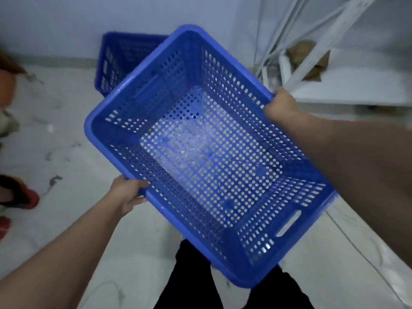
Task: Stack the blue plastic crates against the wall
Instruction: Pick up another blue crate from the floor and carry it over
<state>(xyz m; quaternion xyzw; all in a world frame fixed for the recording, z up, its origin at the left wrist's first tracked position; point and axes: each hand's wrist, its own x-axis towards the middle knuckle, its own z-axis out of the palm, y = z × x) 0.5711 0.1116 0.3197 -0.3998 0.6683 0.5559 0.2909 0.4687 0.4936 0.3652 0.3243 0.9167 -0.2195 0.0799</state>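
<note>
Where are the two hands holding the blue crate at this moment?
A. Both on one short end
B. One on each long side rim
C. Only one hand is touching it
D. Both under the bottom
B: the left hand grips one long rim of the held crate, and the right hand grips the opposite long rim.

Bare floor (73, 152) left of wall crate (120, 61); white rack (312, 59) crowds right.

A perforated blue crate (207, 157) — empty, open side up, tilted — is held off the floor, turned diagonally. Behind it, a second blue crate (118, 61) sits on the floor against the wall, partly hidden.
</note>
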